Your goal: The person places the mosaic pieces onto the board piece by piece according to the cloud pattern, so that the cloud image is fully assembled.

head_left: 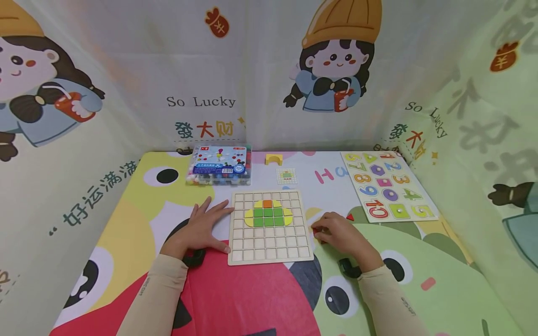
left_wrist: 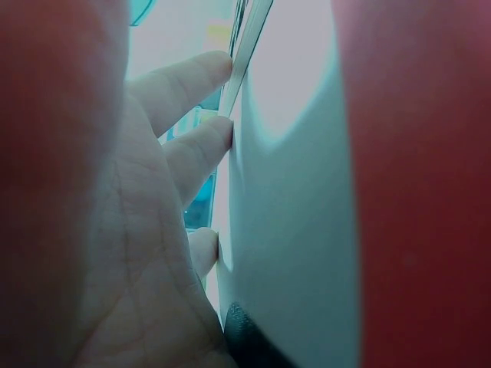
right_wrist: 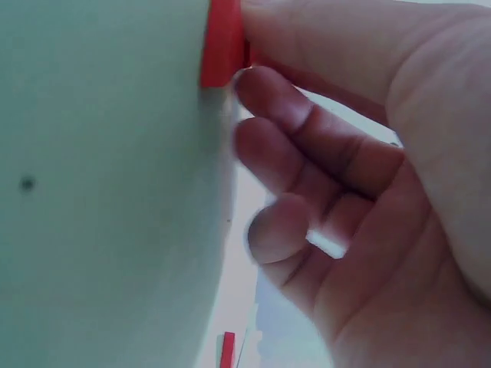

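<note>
Your desk (head_left: 138, 186) is covered with a cartoon-print mat, same loud print on the cloth walls around it; the wooden grid board (head_left: 271, 242) sits dead centre in front of you, with a small green, yellow and orange tile pattern filled in near its top middle. Off to the far right lies the number puzzle board (head_left: 388, 184); at the back left is the clear box of coloured beads (head_left: 219, 164), and between those a little pattern card (head_left: 287, 176) and a yellow arch block (head_left: 273, 159). Your left hand (head_left: 206, 226) lies flat on the desk, fingers straight, fingertips touching the grid board's left edge; your right hand (head_left: 338, 233) sits just beside the board's right edge, fingers curled, pinching a small red piece (right_wrist: 222, 42) against the desk.
</note>
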`<act>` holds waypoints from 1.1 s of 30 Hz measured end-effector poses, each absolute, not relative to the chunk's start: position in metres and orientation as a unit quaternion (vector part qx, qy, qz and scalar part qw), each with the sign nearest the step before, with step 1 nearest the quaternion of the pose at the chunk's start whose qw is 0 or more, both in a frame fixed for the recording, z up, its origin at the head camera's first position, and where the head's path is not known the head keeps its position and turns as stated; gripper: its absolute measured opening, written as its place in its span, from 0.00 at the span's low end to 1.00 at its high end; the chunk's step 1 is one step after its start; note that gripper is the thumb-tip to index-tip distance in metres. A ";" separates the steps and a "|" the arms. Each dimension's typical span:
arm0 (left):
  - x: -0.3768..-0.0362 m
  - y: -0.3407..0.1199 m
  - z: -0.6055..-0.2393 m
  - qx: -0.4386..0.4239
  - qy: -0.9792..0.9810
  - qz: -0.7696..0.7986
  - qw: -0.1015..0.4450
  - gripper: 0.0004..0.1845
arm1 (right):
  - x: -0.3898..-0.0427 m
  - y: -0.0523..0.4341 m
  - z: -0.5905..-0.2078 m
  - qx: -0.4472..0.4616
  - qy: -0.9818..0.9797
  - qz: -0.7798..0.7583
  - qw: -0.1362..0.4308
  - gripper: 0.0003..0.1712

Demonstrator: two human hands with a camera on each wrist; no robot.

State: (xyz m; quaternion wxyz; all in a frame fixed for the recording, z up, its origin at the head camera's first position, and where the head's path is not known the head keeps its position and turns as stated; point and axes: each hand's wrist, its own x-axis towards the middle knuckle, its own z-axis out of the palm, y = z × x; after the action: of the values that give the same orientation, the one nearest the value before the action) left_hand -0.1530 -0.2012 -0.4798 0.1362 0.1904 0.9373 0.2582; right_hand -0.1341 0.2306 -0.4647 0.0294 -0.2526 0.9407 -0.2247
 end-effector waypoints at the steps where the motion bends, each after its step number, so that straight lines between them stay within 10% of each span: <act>1: -0.153 -0.201 -0.480 0.190 0.937 0.258 0.136 0.63 | -0.134 0.230 -0.465 -0.246 0.943 -0.224 0.028 0.09; 33: -0.151 -0.200 -0.478 0.187 0.937 0.262 0.137 0.63 | -0.133 0.232 -0.465 -0.252 0.946 -0.204 0.020 0.09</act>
State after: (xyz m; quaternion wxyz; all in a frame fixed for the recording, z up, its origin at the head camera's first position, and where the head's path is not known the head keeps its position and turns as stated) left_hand -0.1511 -0.2003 -0.4783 0.1366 0.1873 0.9369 0.2618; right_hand -0.1327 0.2315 -0.4655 0.0202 -0.2524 0.9456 -0.2045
